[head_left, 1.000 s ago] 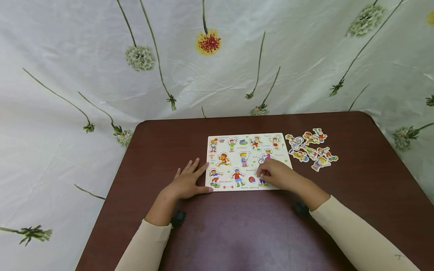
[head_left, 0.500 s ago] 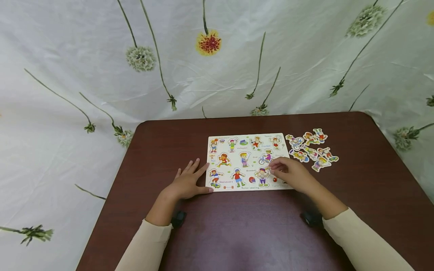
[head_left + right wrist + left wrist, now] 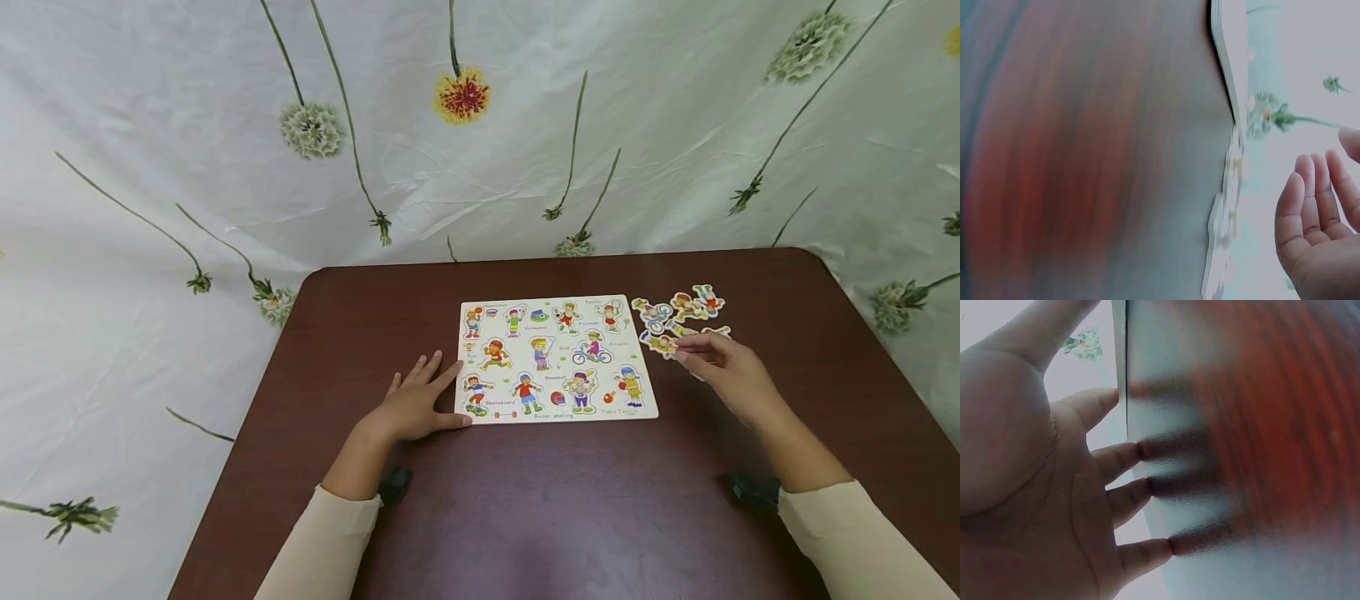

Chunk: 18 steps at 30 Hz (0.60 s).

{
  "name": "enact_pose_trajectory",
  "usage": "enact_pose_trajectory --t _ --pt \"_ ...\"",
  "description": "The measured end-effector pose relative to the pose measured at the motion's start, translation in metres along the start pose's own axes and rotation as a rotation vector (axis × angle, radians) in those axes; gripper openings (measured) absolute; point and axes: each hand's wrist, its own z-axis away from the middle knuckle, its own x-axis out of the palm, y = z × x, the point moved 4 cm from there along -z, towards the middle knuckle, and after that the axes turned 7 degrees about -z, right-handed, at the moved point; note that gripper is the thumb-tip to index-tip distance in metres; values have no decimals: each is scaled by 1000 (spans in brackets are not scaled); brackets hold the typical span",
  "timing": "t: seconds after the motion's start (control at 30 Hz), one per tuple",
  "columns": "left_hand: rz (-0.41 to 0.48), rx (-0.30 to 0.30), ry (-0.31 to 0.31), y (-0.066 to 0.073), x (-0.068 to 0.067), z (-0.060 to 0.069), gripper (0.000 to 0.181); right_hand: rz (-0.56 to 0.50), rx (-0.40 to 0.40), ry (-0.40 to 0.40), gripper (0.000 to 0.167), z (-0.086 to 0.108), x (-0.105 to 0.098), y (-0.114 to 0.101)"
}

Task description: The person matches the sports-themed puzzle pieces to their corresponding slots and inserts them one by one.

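Your left hand (image 3: 412,408) lies spread against the puzzle board (image 3: 517,350) on the worktop (image 3: 360,333), probably to steady it; your right hand (image 3: 738,379), relaxed and empty, is over loose pieces (image 3: 688,307), seemingly placed beside for easy reach.

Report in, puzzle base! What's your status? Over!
Left grip: fingers spread, touching sports puzzle board. Right grip: over loose sports-figure pieces, hiding some. No other obstruction seen.
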Motion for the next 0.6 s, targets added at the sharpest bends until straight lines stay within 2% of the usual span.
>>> enact_pose_trajectory --t 0.2,0.37,0.6 --pt "3 0 -5 0 0 0 95 166 -20 37 28 -3 -22 10" --pt "1 -3 -6 -2 2 -1 95 337 -11 -9 26 -11 -26 18" --pt "6 -1 -4 -1 2 -1 95 394 42 -77 29 -15 -26 25"
